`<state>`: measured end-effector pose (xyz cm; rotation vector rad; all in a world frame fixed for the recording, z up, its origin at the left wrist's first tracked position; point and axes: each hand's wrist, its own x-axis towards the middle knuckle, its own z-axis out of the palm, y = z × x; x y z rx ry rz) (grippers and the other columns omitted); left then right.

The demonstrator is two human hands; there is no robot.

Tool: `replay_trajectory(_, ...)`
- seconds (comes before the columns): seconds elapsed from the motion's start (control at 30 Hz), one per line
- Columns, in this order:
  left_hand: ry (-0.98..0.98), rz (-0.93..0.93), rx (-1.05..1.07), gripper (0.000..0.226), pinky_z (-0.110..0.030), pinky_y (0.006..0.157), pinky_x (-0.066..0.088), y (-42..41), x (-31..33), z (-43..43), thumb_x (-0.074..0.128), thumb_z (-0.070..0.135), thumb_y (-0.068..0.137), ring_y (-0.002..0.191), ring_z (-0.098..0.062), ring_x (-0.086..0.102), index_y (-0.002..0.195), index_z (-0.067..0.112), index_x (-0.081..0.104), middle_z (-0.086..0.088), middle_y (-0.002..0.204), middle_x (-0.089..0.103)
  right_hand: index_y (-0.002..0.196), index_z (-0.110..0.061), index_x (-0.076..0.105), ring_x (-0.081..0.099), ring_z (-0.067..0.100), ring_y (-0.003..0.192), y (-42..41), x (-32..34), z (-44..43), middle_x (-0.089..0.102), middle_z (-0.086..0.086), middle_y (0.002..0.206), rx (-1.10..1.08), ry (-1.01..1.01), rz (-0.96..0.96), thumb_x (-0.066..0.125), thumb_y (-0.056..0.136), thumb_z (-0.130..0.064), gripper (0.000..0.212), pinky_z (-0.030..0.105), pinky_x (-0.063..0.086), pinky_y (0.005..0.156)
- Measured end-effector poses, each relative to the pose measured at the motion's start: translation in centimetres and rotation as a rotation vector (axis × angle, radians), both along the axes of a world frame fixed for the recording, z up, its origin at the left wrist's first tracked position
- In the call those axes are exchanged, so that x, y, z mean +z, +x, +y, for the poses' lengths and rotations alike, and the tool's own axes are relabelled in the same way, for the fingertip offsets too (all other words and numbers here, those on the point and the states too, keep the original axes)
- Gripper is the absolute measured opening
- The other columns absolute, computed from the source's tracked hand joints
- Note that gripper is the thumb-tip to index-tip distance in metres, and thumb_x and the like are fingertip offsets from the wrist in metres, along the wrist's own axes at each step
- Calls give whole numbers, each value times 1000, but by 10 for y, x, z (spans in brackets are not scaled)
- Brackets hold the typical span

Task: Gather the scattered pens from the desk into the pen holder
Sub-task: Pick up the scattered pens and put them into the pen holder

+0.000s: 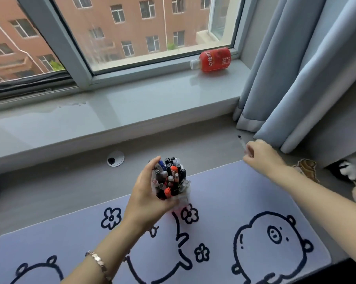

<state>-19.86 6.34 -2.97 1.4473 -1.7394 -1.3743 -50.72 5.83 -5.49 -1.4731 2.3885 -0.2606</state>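
- The left hand (pixel 147 192) is closed around the clear pen holder (pixel 181 196), with the thumb on the near side and the fingers on the left side of it.
- The pen holder stands at the far edge of the pale purple desk mat (pixel 224 191), and it is full of pens (pixel 171 177): black ones, blue ones, grey ones and some with orange-red caps, all standing with their ends up.
- I cannot tell if the holder rests on the mat or is lifted a little above it.
- The right hand (pixel 260 153) is at the far right of the desk (pixel 60 181), just beside the bottom of the grey-blue curtain (pixel 295 78).
- Its fingers are curled in and pinch one thin clear pen (pixel 242 142) with a dark tip; the pen points away from the person, toward the window sill (pixel 111 111).
- This pen is well apart from the pen holder, to the right of it.
- The mat has dark line drawings of flowers and round pig-like animals.
- A round cable hole cover (pixel 115 158) is in the desk, behind and left of the holder.
- A red drink bottle (pixel 213 59) lies on its side on the window sill, close to the glass.
- On the left wrist there is a metal bracelet (pixel 99 263).
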Motion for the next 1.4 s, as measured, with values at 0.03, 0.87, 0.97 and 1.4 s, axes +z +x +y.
replay_trajectory(0.03,6,-6,10,96,-48,95,51,9,-1,-1,81,41,41,109,-26,63,124,58,35,1,126,55,74,-6,54,53,31,80,17,11,1,53,11,84,38,-65,-89,53,78,-6,4,30,38,66)
replay_trajectory(0.87,-35,-59,24,105,9,77,34,89,-27,-9,85,10,64,111,-4,45,142,42,22,15,132,34,118,-19,46,64,9,81,237,6,10,60,-3,97,388,-771,-623,65,79,3,49,11,52,80)
replay_trajectory(0.97,-29,-54,38,106,-11,92,37,88,-28,-7,84,10,64,120,-8,42,134,53,16,10,139,31,111,-1,61,61,12,90,235,-1,9,68,10,99,465,-829,-414,56,90,-15,26,12,48,89)
replay_trajectory(1.4,-142,-43,154,99,-36,102,45,88,-24,-14,87,7,54,119,-20,49,137,30,36,3,123,45,127,-22,54,62,15,98,213,26,13,68,-2,108,507,-229,-325,45,95,-30,34,36,52,83)
